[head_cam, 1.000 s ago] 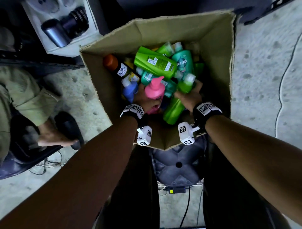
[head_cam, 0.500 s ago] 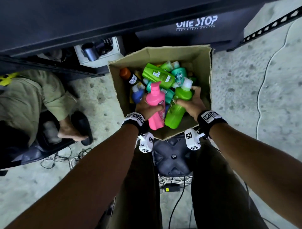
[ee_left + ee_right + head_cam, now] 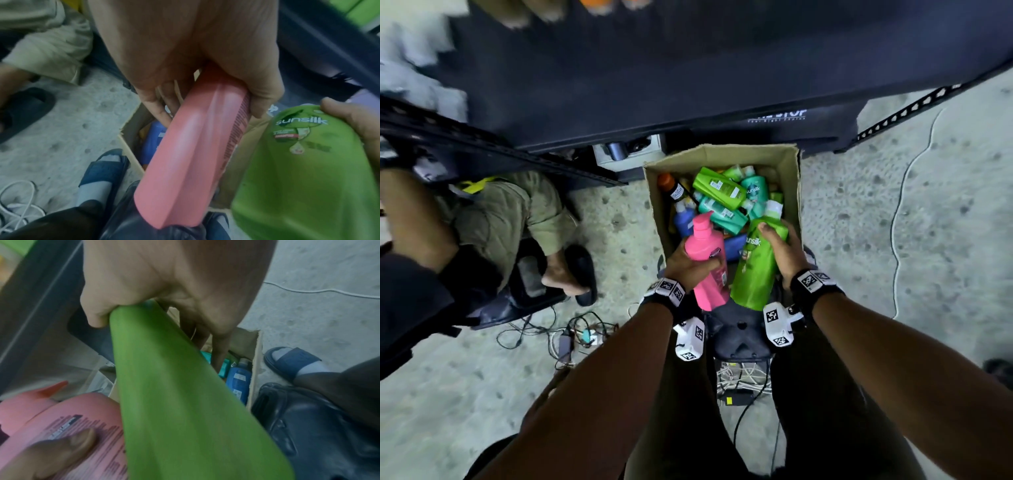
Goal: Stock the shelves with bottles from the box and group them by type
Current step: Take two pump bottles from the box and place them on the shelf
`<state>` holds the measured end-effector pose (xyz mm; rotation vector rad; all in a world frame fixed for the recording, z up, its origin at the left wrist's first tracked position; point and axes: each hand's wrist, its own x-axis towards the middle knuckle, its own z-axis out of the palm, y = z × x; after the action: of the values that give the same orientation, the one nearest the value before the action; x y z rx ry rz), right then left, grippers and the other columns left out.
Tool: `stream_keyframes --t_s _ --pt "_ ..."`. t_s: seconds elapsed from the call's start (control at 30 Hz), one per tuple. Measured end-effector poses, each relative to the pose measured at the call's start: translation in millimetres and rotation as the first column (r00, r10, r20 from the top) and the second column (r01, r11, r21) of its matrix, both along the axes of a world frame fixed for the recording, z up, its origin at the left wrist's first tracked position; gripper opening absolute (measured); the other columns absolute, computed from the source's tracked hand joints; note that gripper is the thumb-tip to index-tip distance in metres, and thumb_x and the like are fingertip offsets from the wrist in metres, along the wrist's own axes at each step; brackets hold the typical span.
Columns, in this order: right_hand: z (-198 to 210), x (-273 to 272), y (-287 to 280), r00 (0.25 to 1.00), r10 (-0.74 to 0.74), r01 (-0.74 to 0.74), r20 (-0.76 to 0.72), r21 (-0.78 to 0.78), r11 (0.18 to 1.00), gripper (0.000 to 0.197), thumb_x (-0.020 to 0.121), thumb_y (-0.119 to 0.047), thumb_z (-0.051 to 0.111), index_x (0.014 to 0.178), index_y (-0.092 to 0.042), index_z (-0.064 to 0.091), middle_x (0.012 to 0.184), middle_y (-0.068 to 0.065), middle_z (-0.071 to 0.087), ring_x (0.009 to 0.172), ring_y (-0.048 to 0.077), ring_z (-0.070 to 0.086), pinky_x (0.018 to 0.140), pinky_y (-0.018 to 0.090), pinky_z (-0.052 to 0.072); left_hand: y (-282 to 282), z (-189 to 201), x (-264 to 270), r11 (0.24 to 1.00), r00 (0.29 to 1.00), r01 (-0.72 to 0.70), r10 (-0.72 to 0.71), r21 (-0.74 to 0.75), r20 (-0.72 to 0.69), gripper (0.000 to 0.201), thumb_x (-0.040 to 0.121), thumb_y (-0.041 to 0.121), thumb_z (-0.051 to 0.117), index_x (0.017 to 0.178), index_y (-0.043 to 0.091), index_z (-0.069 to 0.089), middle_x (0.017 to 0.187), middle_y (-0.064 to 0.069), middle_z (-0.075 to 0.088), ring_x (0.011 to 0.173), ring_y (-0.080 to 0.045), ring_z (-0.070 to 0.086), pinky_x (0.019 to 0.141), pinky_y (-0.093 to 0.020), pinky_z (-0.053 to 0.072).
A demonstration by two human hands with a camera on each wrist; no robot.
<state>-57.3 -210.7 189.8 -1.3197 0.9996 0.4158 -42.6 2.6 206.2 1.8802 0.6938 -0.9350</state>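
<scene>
My left hand [image 3: 690, 262] grips a pink pump bottle [image 3: 707, 263] around its body, held above the near edge of the cardboard box [image 3: 722, 154]. My right hand [image 3: 779, 248] grips a green Sunsilk bottle [image 3: 755, 270] with a white cap, beside the pink one. The left wrist view shows fingers and thumb wrapped round the pink bottle [image 3: 195, 154], the green bottle [image 3: 308, 170] to its right. In the right wrist view the green bottle [image 3: 174, 394] fills the middle. Several green, teal, blue and orange-capped bottles lie heaped inside the box.
A dark shelf unit [image 3: 688, 68] stands behind the box. Another person in olive trousers [image 3: 510, 212] and black sandals sits at the left. A black stool [image 3: 739, 332] is between my legs, and cables [image 3: 571, 335] lie on the concrete floor.
Both hands have lifted the pink and green bottles up out of the box and toward me. My head has tipped up, bringing the shelf unit into view.
</scene>
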Motion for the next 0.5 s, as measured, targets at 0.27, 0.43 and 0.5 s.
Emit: stream_keyframes --t_s 0.27,0.43,0.5 --pt "88 -13 2 0.998 0.027 -0.024 0.048 -0.06 0.998 0.054 0.085 -0.042 0.077 0.133 -0.024 0.058 0.126 0.001 0.066 0.118 0.018 0.061 0.105 0.038 0.047 -15 92 -28 0.974 0.977 -0.196 0.205 -0.117 0.065 0.054 0.077 0.015 0.085 0.125 0.021 0.062 0.112 -0.008 0.073 0.102 -0.026 0.068 0.092 -0.036 0.056" --pt "134 -17 6 0.988 0.116 -0.097 0.102 -0.173 0.98 0.054 0.084 -0.054 0.075 0.129 -0.028 0.059 0.127 -0.009 0.065 0.124 0.016 0.057 0.099 0.023 0.045 -19 135 -33 0.959 0.953 -0.253 0.27 -0.124 0.139 0.055 0.077 0.009 0.083 0.126 0.016 0.061 0.11 -0.009 0.073 0.101 -0.028 0.069 0.09 -0.037 0.056" --pt "151 -16 8 0.981 0.158 -0.13 0.116 -0.215 0.968 0.067 0.081 -0.062 0.072 0.137 -0.03 0.053 0.133 -0.01 0.061 0.128 0.015 0.052 0.1 0.02 0.038 -19 151 -33 0.965 0.949 -0.239 0.256 -0.109 0.184 0.055 0.077 0.011 0.083 0.127 0.018 0.059 0.108 -0.007 0.072 0.1 -0.029 0.068 0.091 -0.04 0.056"
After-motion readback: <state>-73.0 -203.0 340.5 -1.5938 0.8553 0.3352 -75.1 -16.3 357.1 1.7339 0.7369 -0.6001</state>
